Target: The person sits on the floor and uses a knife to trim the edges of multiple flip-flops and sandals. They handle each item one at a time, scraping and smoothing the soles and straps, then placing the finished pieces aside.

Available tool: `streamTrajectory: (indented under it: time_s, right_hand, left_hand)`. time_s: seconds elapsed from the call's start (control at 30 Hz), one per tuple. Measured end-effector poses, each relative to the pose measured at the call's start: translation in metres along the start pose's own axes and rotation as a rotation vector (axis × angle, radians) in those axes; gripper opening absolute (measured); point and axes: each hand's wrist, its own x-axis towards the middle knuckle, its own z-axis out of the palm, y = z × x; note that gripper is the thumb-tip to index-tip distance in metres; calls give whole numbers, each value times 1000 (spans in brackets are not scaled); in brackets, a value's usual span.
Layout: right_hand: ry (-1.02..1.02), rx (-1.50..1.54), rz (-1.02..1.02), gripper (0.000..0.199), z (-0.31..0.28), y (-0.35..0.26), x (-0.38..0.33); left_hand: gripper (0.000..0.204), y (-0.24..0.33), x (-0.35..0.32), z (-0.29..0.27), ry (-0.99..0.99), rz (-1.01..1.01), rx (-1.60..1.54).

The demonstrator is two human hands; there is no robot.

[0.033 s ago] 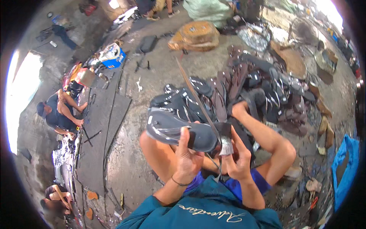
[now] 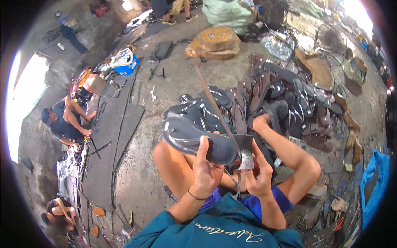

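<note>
The dark grey sandal [image 2: 194,134] sits in front of your chest, raised over your lap, its long axis slanting from the wider end at upper left to the narrower end at lower right. Your left hand [image 2: 209,173] is closed on it near that narrower end, thumb over the upper face and fingers behind. The narrower end faces your right hand [image 2: 259,177], just beside it, where your fingers are wrapped around a silver-coloured piece [image 2: 247,160] and rest along a dark flat piece [image 2: 245,142]. A long, narrow blade-like strip [image 2: 216,105] runs up and away to the left, its lower end right by the sandal's narrower end; you cannot tell here whether it joins the silver-coloured piece, or quite touches the sandal.

Your left knee [image 2: 164,155] lies below the sandal's wider end, and your right knee [image 2: 311,165] bounds the room to the right. Beyond the strip, a pile of footwear [image 2: 260,89] spreads ahead and rightward, your right foot [image 2: 260,120] against it. To the left, grey floor [image 2: 138,173] stretches from your left knee toward a dark flat sheet [image 2: 103,144].
</note>
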Motion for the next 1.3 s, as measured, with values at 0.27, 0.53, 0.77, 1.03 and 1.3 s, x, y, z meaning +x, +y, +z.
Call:
streamTrajectory:
  time_s: [0.27,0.53,0.77,1.03,1.3]
  right_hand:
    - [170,233,15,58,-16,13,5]
    - [-44,58,98,56,-18,28,5]
    - [97,195,206,14,-20,48,0]
    - [73,247,276,12,-9,49,-2]
    - [81,110,221,12,-30,60,2]
  left_hand:
    - [37,57,-5,-6,-788,-352,1407]
    - [26,160,-60,106,-783,1673,779]
    - [24,170,-61,117,-986,1768,648]
    - [24,181,-62,110,-978,1822,627]
    - [24,164,-49,107,-978,1859,536]
